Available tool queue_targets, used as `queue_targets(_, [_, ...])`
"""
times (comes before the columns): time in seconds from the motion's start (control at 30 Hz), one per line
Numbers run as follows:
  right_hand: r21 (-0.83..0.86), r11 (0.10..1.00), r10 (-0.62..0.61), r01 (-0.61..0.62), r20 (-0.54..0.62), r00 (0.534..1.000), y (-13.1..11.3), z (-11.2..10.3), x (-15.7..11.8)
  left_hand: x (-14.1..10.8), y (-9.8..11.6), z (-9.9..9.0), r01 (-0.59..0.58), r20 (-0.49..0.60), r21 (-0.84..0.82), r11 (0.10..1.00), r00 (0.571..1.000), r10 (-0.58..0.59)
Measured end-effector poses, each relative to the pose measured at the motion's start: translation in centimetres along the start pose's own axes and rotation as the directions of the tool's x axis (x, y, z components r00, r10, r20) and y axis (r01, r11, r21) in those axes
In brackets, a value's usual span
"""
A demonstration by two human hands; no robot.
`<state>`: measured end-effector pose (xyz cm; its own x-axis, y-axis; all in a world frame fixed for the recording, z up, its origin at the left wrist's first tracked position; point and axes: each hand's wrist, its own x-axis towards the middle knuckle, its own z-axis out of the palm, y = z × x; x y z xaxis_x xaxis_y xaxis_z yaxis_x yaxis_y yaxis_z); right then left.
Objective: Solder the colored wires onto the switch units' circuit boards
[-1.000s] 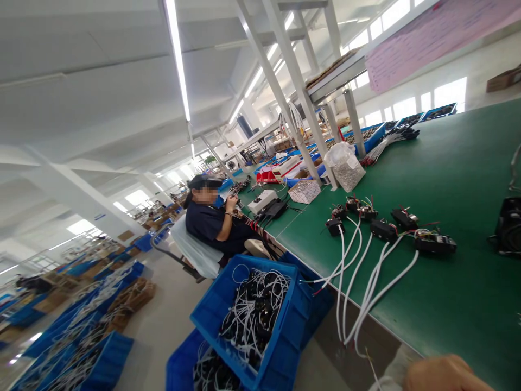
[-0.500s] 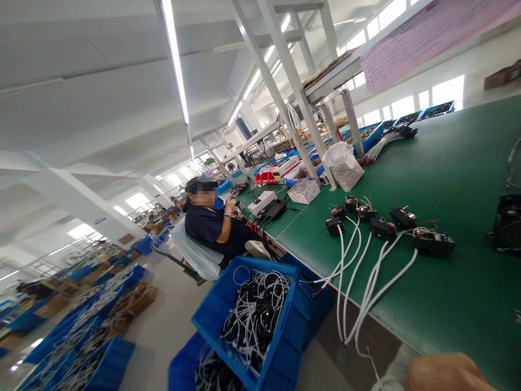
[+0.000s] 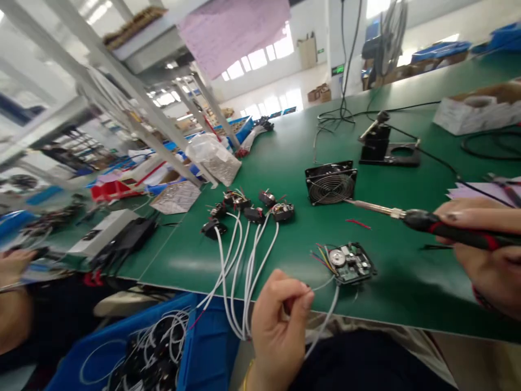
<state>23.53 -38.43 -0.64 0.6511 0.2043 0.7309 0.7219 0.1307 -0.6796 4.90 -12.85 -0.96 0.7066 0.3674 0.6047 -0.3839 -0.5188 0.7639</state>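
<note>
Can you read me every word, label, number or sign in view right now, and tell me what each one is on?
Nothing can be read for certain:
Pink hanging poster: too blurred to read.
Green lit display on the white pillar: too small to read.
Circuit board: any markings too small to read.
Soldering iron in the right grip: no readable text.

Soldering iron (image 3: 378, 209) gripped in right hand (image 3: 484, 244), tip pointing left, well apart from the board. Small green circuit board (image 3: 349, 263) lies flat near the table's (image 3: 407, 304) front edge, colored leads (image 3: 321, 258) fanned left. White cable (image 3: 325, 320) runs from it to left hand (image 3: 280, 326), fingers pinched.
</note>
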Motion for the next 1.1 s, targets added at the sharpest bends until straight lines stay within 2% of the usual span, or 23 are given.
queue_targets(0.07, [0.046,0.997,-0.056,0.059,-0.075,0.996,-0.1,0.3,0.7,0.4,-0.1,0.2,0.012,0.002,0.037,0.999,1.000,-0.012])
queue_targets(0.17, [0.191,0.982,0.015,-0.003,-0.062,0.998,-0.6,1.5,1.4,0.5,0.0,0.6,0.022,0.005,0.106,0.994,1.000,-0.022])
queue_targets(0.27, [0.252,0.966,0.082,-0.058,-0.085,0.993,-1.1,2.1,1.6,0.7,0.1,1.0,-0.004,0.040,0.154,0.988,0.999,-0.002])
queue_targets(0.5, [0.283,0.955,0.101,-0.086,-0.040,0.994,-1.3,2.1,1.5,1.4,0.1,2.4,-0.060,0.121,0.175,0.983,0.992,0.039])
queue_targets(0.67, [0.268,0.957,0.115,-0.106,-0.016,0.993,-1.4,2.1,1.4,1.4,-0.1,2.5,-0.066,0.128,0.188,0.980,0.991,0.042])
queue_targets(0.93, [0.223,0.974,0.041,-0.042,0.013,0.999,-1.1,2.1,1.2,1.6,-1.0,3.1,-0.048,0.124,0.190,0.981,0.992,0.024])
queue_targets(1.1, [0.209,0.977,0.038,-0.049,0.057,0.998,-1.0,2.1,1.0,1.5,-1.4,3.3,-0.031,0.105,0.193,0.981,0.994,0.010])
